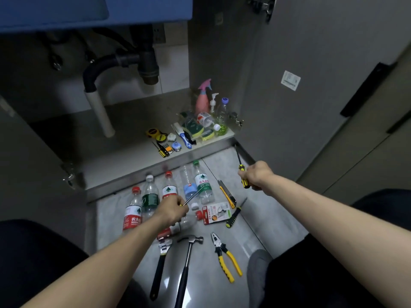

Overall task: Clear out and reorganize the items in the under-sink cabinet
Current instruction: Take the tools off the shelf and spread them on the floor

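- On the floor [255, 230] in front of the open under-sink cabinet [133, 121] lie a row of plastic bottles [151, 196], a hammer [189, 252], an adjustable wrench [161, 263], yellow-handled pliers [223, 254], a utility knife [226, 194], a small black-and-yellow screwdriver [235, 213] and a carded packet [216, 213].
- Inside the cabinet, at the right of its floor, stand a pink spray bottle [203, 98], a white pump bottle [214, 103] and a clear bottle with a purple cap [223, 112]; sponges [195, 128], a yellow tape measure [153, 132] and small screwdrivers [163, 150] lie in front of them near the edge.
- The dark drain pipe [124, 61] and a white pipe [100, 112] hang down on the cabinet's left side.
- Several bottles carry red or green labels with a green mountain mark and Chinese characters, "农夫" readable on two; one has a blue label whose text is too small to read.
- The left hand [172, 210], over the bottles, has its fingers [178, 218] curled round the handle of a long thin screwdriver [193, 196], whose shaft sticks out up and to the right across the bottles.
- The right hand [258, 174], raised near the cabinet's right front corner, grips a yellow-and-black screwdriver [243, 176] by the handle, shaft pointing up towards the cabinet.
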